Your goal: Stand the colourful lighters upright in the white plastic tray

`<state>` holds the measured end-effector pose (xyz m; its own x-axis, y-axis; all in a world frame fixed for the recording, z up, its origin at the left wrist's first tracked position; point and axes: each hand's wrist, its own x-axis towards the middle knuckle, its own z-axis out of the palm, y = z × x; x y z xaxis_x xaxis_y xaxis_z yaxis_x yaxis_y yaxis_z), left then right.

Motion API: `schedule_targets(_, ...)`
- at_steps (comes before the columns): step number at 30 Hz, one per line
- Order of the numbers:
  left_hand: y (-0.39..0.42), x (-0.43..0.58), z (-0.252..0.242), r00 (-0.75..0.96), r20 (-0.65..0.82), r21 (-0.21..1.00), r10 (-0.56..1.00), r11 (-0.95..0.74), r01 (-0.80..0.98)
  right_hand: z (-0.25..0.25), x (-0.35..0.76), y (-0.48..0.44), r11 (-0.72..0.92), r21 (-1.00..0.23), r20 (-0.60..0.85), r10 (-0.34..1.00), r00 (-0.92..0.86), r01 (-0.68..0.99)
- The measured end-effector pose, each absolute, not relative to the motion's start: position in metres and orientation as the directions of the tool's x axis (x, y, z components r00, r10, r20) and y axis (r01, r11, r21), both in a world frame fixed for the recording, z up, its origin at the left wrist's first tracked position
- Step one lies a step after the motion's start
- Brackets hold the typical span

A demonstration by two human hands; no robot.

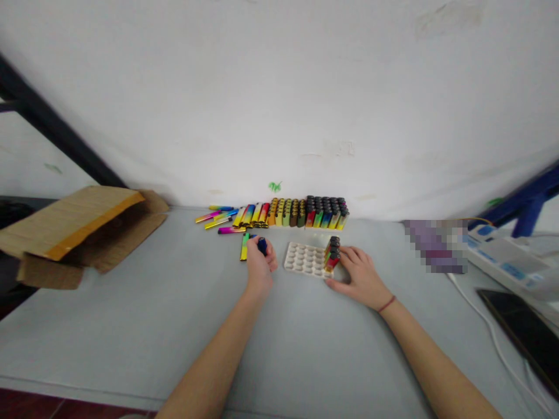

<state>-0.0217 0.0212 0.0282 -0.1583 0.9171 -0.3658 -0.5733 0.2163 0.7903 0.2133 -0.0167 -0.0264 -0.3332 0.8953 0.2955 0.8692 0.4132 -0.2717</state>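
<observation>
A white tray [303,259] with rows of round holes lies on the grey table [279,337]. Several colourful lighters [332,254] stand upright in its right column. My right hand [360,273] rests at the tray's right edge, fingers curled against those lighters. My left hand [261,262] is closed round a dark blue lighter [262,245], just left of the tray. A yellow-green lighter [244,246] lies flat beside that hand. Along the wall stands a row of lighters [305,212], with loose ones [220,218] lying at its left end.
An open cardboard box [82,230] lies on its side at the table's left. At the right are a white power strip [502,253], a white cable [489,329] and a dark phone [524,331]. The white wall [279,99] stands close behind.
</observation>
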Motion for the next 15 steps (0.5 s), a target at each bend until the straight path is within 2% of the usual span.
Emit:
schedule_targets(5,0.021,-0.021,0.026,-0.187,-0.374,0.794,0.908,0.210,-0.570,-0.026,0.213,-0.017,0.405,-0.268,0.286,0.900,-0.329,0.874)
schedule_targets(9,0.023,-0.018,0.016,-0.239,-0.300,0.835,0.924,0.133,-0.533,-0.026,0.213,-0.016,0.406,-0.268,0.293,0.898,-0.328,0.874)
schedule_targets(11,0.022,-0.016,0.011,-0.283,-0.195,0.889,0.939,0.047,-0.456,-0.027,0.213,-0.016,0.409,-0.271,0.299,0.896,-0.328,0.871)
schedule_targets(15,0.014,-0.013,0.005,-0.245,0.157,0.970,0.957,-0.196,-0.145,-0.027,0.213,-0.016,0.413,-0.285,0.298,0.896,-0.330,0.865)
